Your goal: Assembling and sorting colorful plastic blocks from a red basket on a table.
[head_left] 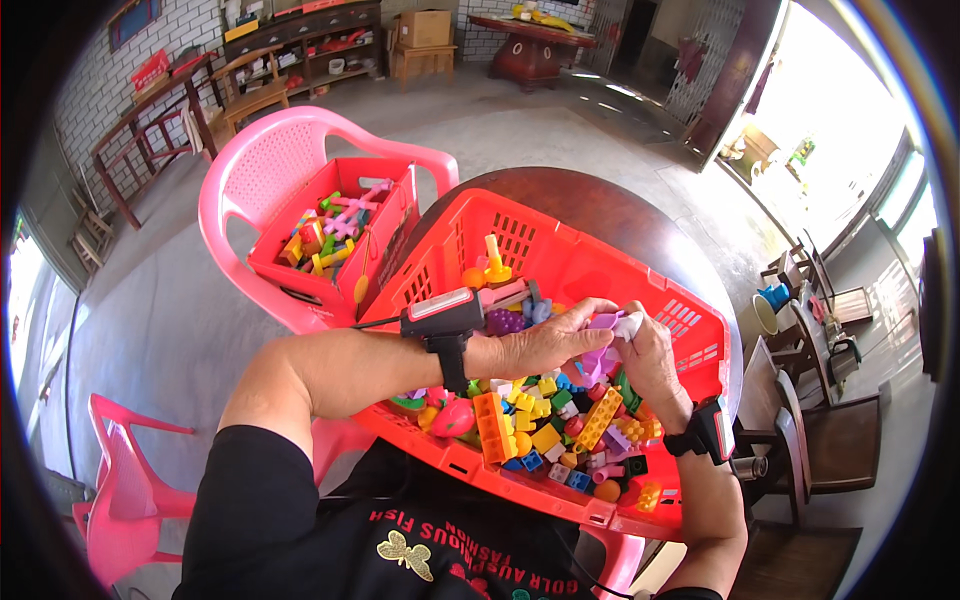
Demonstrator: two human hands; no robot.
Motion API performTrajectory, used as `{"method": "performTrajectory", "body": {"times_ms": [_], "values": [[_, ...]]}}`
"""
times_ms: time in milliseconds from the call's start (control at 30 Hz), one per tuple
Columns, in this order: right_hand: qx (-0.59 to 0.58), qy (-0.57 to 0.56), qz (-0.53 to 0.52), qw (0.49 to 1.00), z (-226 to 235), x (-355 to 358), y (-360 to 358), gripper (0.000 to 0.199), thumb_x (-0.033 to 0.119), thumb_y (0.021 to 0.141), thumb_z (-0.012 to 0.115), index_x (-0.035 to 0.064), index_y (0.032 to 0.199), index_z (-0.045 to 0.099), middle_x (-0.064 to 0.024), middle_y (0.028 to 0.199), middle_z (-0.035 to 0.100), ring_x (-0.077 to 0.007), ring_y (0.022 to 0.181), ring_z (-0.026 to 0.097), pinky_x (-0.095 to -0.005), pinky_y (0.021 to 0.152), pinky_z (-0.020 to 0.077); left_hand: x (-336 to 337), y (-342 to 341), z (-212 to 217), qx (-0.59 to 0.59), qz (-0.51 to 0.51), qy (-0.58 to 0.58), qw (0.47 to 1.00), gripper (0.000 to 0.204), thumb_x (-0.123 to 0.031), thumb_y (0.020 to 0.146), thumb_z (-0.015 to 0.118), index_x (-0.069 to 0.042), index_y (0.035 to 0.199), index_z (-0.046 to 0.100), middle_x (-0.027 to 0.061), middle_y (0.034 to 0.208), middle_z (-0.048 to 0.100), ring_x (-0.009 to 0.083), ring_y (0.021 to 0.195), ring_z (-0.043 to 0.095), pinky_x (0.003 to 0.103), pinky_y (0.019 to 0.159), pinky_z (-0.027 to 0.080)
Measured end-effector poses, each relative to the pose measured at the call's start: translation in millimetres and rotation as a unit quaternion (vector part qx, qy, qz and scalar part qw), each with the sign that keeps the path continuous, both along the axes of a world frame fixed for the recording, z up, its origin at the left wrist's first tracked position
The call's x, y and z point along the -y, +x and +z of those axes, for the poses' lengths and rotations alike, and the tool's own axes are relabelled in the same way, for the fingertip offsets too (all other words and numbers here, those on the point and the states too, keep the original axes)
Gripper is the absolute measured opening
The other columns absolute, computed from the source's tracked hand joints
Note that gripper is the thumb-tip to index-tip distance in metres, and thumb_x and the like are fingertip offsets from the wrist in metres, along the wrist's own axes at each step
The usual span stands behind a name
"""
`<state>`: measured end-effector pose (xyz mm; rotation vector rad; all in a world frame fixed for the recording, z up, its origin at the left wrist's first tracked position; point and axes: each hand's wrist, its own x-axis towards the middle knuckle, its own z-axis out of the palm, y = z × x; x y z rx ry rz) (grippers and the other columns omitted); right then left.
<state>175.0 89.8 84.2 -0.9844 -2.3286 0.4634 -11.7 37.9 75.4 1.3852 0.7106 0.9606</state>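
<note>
My left hand [550,340] is closed on a light purple toy piece [604,320] above the red basket [615,275]; its exact kind is partly hidden by my fingers. Pinched in my right hand [652,358], a crumpled white cloth or tissue [628,326] is against the purple piece. Below both hands lie several loose toy pieces, among them an orange block [492,428], a long yellow block [599,418] and a pink rounded toy [453,418]. A yellow peg-shaped piece [496,262] stands near the far wall of the basket.
Beyond my left arm, a pink plastic chair [262,140] holds a smaller red basket [400,200] of toy pieces. The large basket rests on a dark round table [570,190]. Another pink chair [135,490] is at lower left, wooden chairs [835,440] at right.
</note>
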Motion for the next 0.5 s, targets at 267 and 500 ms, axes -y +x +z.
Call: {"method": "performTrajectory", "body": {"times_ms": [267, 500], "values": [[0.030, 0.128, 0.033, 0.991, 5.9, 7.3, -4.3, 0.039, 0.000, 0.068, 0.065, 0.0026, 0.104, 0.049, -0.0172, 0.089, 0.056, -0.0363, 0.082, 0.057, -0.0423, 0.068, 0.0455, -8.5, -2.3, -12.6, 0.075, -0.084, -0.110, 0.988, 0.056, -0.060, 0.090, 0.039, -0.007, 0.108, 0.046, 0.0035, 0.082, 0.054, 0.0104, 0.065, 0.056, 0.026, 0.055, 0.049], [0.104, 0.162, 0.111, 0.975, 12.2, 11.7, -4.1, 0.049, 0.000, 0.060, 0.064, 0.0041, 0.106, 0.050, -0.0139, 0.089, 0.055, -0.0352, 0.080, 0.056, -0.0413, 0.071, 0.0460, -16.4, -4.8, -36.8, 0.045, -0.238, -0.225, 0.944, 0.067, -0.069, 0.087, 0.030, -0.009, 0.099, 0.055, 0.0039, 0.071, 0.058, 0.0130, 0.054, 0.055, 0.026, 0.049, 0.044]]}}
